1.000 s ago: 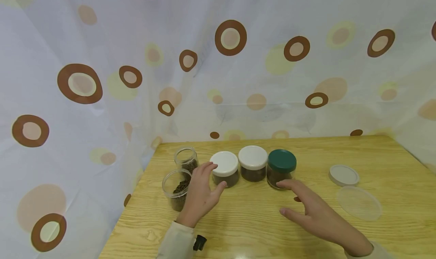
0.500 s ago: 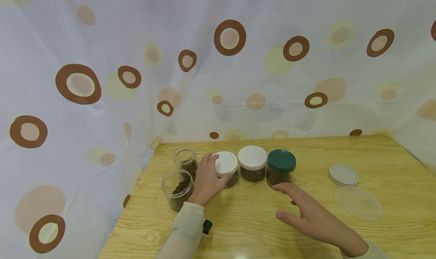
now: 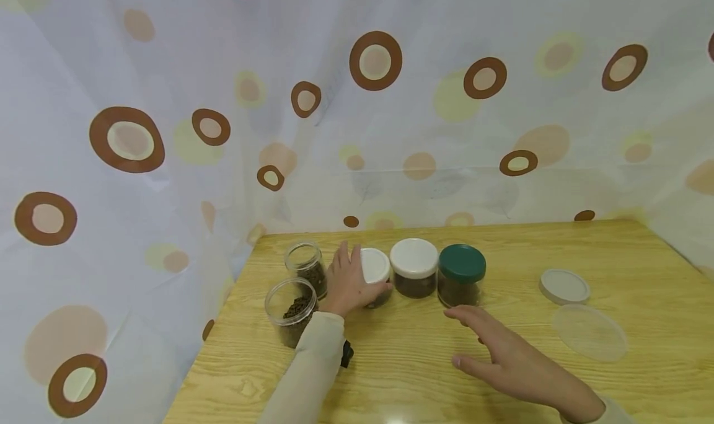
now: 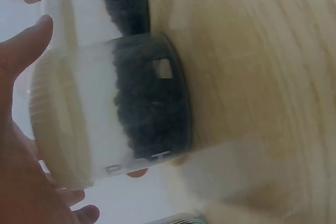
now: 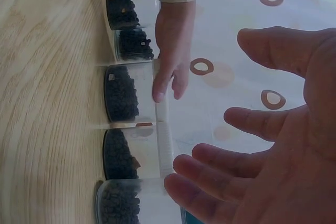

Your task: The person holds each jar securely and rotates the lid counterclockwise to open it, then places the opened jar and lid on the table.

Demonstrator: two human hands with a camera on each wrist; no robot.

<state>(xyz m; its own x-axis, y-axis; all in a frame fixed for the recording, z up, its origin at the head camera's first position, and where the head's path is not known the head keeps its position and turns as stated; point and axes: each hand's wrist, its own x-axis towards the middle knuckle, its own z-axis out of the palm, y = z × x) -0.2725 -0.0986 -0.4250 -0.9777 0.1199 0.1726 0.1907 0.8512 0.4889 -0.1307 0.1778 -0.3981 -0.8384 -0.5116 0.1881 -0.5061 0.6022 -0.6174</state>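
My left hand (image 3: 347, 286) is spread over the left white-lidded jar (image 3: 377, 299), its thumb by the lid's right edge and fingers on the far left side. In the left wrist view, thumb and fingers straddle the ribbed white lid (image 4: 58, 119) of this jar of dark granules; I cannot tell how firmly they touch. Beside it stand a second white-lidded jar (image 3: 414, 281) and a green-lidded jar (image 3: 460, 291). My right hand (image 3: 502, 356) hovers in front of the green-lidded jar with thumb and fingers apart, holding nothing.
Two lidless clear jars with dark granules, a rear one (image 3: 308, 272) and a front one (image 3: 292, 325), stand left of my left hand. A white lid (image 3: 564, 286) and a translucent disc (image 3: 589, 332) lie on the wooden table (image 3: 641, 256) at right. A patterned curtain (image 3: 424, 120) rises behind.
My left hand has moved right and away from me, from the left of the white-lidded jar to over its lid. My right hand has shifted slightly; the jars stay put.
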